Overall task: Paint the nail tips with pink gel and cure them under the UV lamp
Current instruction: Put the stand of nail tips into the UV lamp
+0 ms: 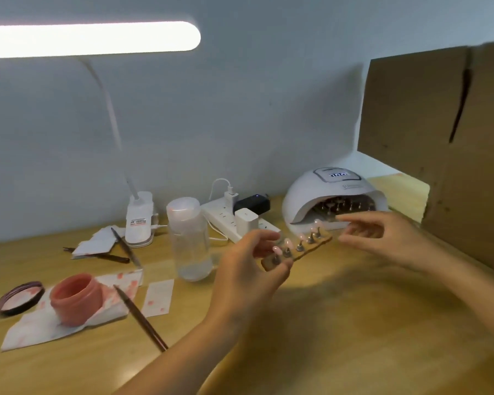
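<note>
My left hand (pixel 248 269) pinches the near end of a narrow wooden holder strip (pixel 311 249) that carries several pink nail tips (pixel 288 243) on small metal stands. The strip hangs above the desk, pointing toward the mouth of the white UV lamp (pixel 331 195). My right hand (pixel 382 238) hovers by the strip's far end with its fingers loosely spread, holding nothing. An open pink gel jar (pixel 76 299) stands on stained paper at the left. A brown brush (pixel 140 317) lies beside the jar.
The jar's lid (pixel 19 297) lies at the far left. A clear bottle (pixel 188 238), a power strip (pixel 234 220) and a desk lamp base (pixel 139 218) stand along the back. A cardboard box (pixel 451 155) walls off the right side. More metal stands sit inside the lamp.
</note>
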